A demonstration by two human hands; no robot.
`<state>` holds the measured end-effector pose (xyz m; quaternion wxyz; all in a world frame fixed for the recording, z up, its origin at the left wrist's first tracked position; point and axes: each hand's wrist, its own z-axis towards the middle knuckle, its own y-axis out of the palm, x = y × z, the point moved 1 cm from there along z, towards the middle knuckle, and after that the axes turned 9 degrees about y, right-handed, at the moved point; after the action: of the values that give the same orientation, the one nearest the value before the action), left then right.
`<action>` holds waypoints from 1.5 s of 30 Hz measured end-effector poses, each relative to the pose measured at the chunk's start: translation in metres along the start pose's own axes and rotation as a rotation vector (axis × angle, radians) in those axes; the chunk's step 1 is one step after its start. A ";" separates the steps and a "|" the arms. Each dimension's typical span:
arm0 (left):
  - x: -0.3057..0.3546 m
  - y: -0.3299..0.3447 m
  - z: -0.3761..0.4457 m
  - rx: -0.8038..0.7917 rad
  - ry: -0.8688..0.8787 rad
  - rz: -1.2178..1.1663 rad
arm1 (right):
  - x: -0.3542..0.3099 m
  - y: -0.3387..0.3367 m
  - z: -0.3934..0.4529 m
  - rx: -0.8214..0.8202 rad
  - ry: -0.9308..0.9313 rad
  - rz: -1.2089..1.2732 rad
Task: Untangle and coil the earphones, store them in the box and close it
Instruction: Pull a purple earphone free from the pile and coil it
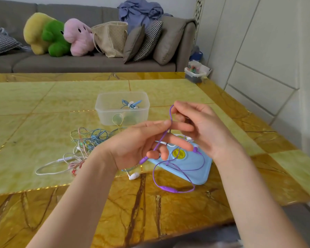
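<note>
Purple earphones (168,188) hang between my hands above the table. My left hand (138,145) holds the cord near its plug end, the plug sticking out below the fingers. My right hand (199,126) pinches the cord higher up, where it loops over the fingertips. The rest of the purple cord drapes down over a blue lid (188,169) with a yellow centre. Behind stands a clear plastic box (122,108), open, with blue coiled earphones (131,104) and a yellow cord inside. A tangle of earphones (82,142) in several colours lies left of my left hand.
A white earbud (133,175) lies by the lid's left edge. A small container (195,73) sits at the table's far right corner. Beyond the table is a grey sofa with plush toys (57,35), a bag and cushions. A white cabinet wall runs along the right.
</note>
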<state>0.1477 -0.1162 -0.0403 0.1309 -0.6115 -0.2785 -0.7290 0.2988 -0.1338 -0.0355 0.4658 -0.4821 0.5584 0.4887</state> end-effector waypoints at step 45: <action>0.004 -0.023 0.010 0.389 0.305 -0.254 | 0.017 0.036 -0.004 -0.119 0.186 -0.483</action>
<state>0.1424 -0.0910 -0.0410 0.1936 -0.4184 -0.4648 -0.7560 0.2608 -0.1376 -0.0485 0.4865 -0.6709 0.4377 0.3488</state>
